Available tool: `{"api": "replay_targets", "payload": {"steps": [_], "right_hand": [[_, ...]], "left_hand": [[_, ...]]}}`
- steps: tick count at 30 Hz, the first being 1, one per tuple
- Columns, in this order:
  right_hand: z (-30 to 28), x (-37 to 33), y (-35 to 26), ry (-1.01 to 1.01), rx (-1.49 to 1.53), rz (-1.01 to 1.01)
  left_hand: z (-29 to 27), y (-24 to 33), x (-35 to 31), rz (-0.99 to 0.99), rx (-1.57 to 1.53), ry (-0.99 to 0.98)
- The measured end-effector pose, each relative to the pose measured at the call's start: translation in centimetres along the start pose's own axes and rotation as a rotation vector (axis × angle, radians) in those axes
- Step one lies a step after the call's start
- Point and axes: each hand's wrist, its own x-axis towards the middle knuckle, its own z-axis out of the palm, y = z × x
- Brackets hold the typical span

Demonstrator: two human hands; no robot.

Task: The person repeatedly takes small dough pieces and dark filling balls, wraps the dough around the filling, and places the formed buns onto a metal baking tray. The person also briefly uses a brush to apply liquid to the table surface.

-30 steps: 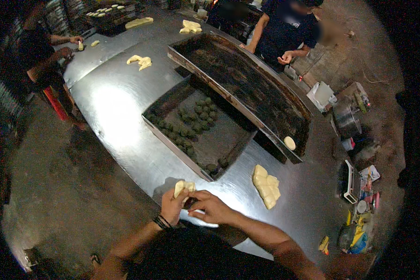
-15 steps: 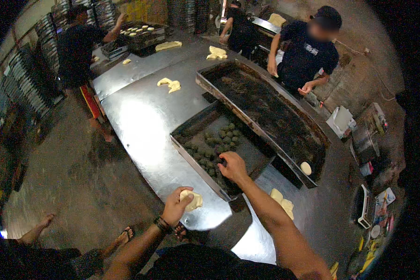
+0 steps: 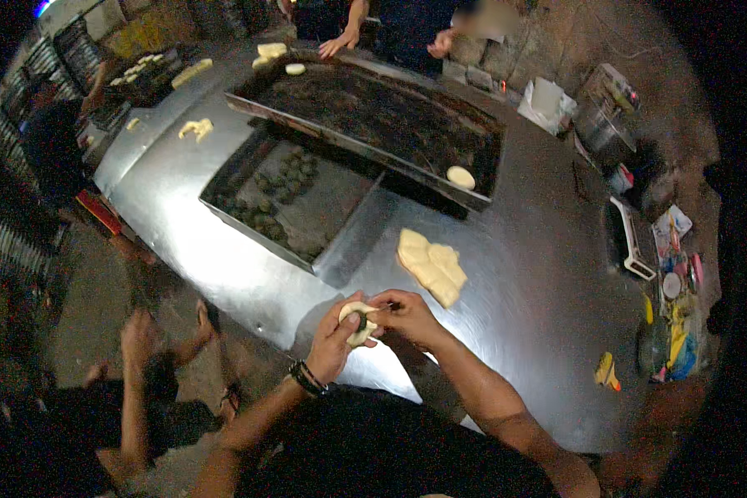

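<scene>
A flattened piece of cream-coloured dough (image 3: 350,310) lies in my left hand (image 3: 330,349), fingers curled under it. A dark green filling ball (image 3: 359,322) sits on the dough, and my left thumb presses against it. At the dough's right side my right hand (image 3: 412,321) pinches its edge, partly hiding it. Both hands are above the metal table's near edge. Beyond them stands a dark rectangular tray (image 3: 261,240) with several green balls (image 3: 289,176) clustered on its left part. To the right of that tray lies a larger lump of dough (image 3: 433,267).
A long blackened baking tray (image 3: 373,104) holds a round dough piece (image 3: 461,177) near its right corner. Across the table, a co-worker's hand (image 3: 340,43) rests by more dough (image 3: 270,51). Another person's arm (image 3: 135,373) is at lower left. Assorted items crowd the right edge.
My right hand has left the tray of balls and come to the dough in my left hand. A green ball now sits on that dough. The view has shifted.
</scene>
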Motion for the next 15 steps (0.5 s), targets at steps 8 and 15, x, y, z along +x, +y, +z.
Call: {"api": "replay_targets", "payload": {"steps": [8, 15], "right_hand": [[4.4, -2.1, -1.8, 0.183, -0.927, -0.280], [-1.6, -3.1, -2.3, -0.095, -0.801, -0.519]], "left_hand": [[1.6, -4.0, 1.4, 0.077, 0.144, 0.436], [0.7, -1.9, 2.4, -0.485, -0.265, -0.089]]}}
